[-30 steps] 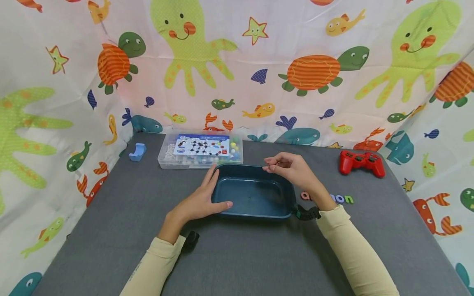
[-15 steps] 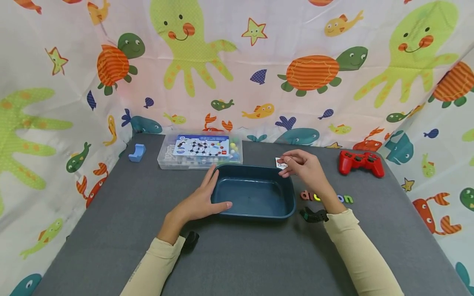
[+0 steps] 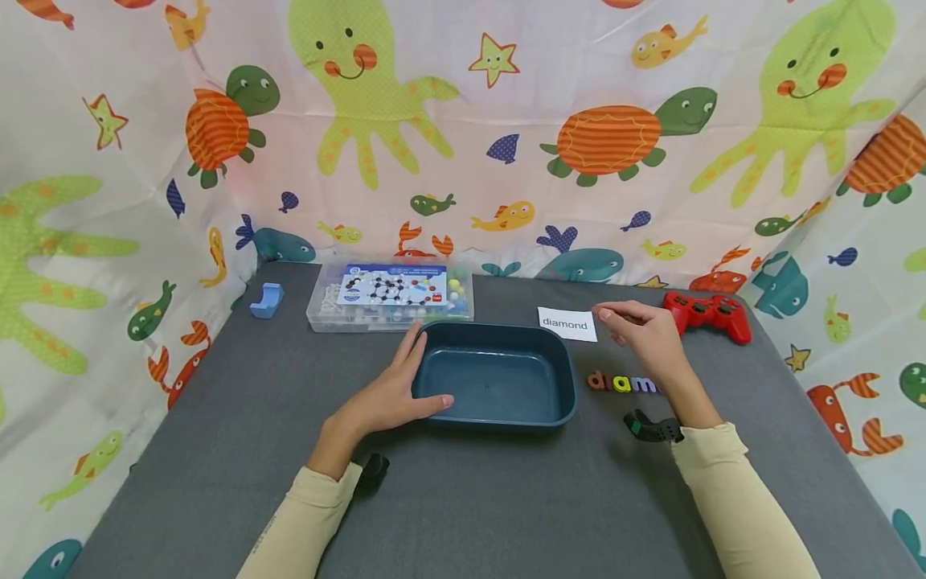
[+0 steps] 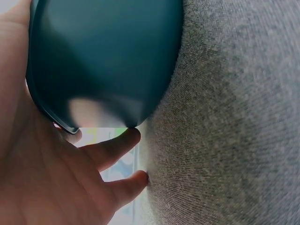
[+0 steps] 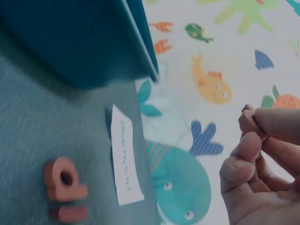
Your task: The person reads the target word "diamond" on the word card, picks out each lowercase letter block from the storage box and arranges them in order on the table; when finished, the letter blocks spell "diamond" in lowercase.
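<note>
A dark blue plastic tub stands in the middle of the table in the head view. My left hand grips its left end, thumb over the near rim, fingers along the outside. My right hand hovers to the right of a white card printed "diamond". In the right wrist view, its thumb and forefinger pinch a small reddish-brown piece, mostly covered by the fingers. Below that hand lie coloured toy letters reading "d i a m"; the hand and wrist hide those further right.
A clear plastic case with a molecule-picture label sits behind the tub. Far left is a light blue plastic block. A red game controller lies at the back right, partly behind my right hand. A sea-animal curtain encloses the table.
My right hand has moved right, from the tub's back rim past the card, which is uncovered now. It overlaps the controller and the right-hand letters. My left hand stays on the tub.
</note>
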Action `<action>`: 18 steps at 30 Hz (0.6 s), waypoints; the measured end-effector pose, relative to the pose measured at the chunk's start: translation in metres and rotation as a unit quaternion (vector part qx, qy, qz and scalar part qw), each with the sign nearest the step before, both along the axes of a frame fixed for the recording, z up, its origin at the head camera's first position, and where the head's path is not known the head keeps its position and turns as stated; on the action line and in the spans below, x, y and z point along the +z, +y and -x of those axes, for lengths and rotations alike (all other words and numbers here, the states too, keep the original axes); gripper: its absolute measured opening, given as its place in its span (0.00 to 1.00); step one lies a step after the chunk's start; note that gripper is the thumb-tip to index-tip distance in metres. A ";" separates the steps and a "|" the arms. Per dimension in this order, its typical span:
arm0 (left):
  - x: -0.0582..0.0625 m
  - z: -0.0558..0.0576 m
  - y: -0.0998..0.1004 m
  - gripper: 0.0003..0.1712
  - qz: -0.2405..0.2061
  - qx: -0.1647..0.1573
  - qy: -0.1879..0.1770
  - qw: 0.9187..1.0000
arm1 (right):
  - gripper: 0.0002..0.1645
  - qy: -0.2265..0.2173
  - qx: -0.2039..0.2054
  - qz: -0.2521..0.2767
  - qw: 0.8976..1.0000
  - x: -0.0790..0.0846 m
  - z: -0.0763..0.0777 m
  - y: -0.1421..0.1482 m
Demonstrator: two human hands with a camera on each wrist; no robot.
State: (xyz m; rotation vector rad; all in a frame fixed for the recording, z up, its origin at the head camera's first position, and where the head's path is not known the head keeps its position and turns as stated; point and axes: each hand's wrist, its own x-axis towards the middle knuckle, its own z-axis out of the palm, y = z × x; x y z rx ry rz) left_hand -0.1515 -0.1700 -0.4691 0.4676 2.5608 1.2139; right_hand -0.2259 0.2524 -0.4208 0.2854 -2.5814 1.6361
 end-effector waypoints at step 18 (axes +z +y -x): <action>0.000 0.000 0.003 0.69 0.017 0.005 0.001 1.000 | 0.16 -0.058 -0.003 0.220 0.974 -0.014 -0.023 0.060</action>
